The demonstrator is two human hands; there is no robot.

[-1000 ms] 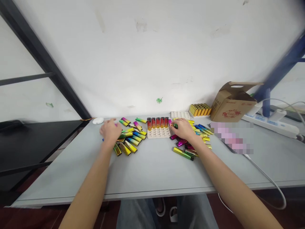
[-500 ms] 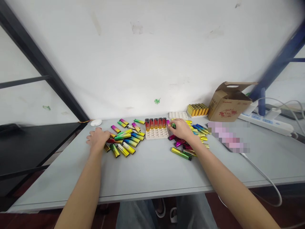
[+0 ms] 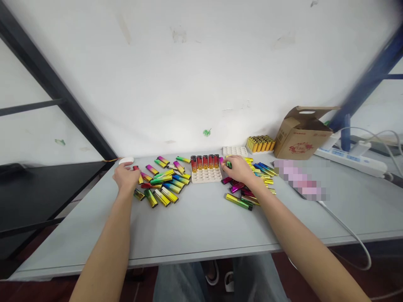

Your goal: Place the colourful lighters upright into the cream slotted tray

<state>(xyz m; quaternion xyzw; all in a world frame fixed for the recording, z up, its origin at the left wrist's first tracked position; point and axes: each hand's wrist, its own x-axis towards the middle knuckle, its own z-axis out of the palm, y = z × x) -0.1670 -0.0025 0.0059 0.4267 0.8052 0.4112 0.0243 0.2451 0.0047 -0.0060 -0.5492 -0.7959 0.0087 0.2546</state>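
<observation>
At the left end of the left pile of shiny lighters [image 3: 170,195], my left hand [image 3: 125,175] has its fingers curled and closed on a red and yellow lighter [image 3: 137,174]. My right hand [image 3: 236,167] pinches a green lighter [image 3: 229,165] with a dark end, over the right pile of lighters [image 3: 238,201]. Between the hands lies a white tray [image 3: 207,176] with holes. Several red lighters [image 3: 205,162] with black tops stand upright in its back row, while its front rows of holes hold nothing.
Behind the right pile are another white tray [image 3: 234,151] and a tray of yellow lighters [image 3: 260,144]. An open cardboard box [image 3: 302,138], a power strip [image 3: 352,161] and a blurred pink object [image 3: 299,178] with a white cable are at the right. A white case [image 3: 126,160] sits behind my left hand.
My left hand has drawn its fingers in and shifted slightly back, and the red and yellow lighter now shows at its fingertips. My right hand has barely moved.
</observation>
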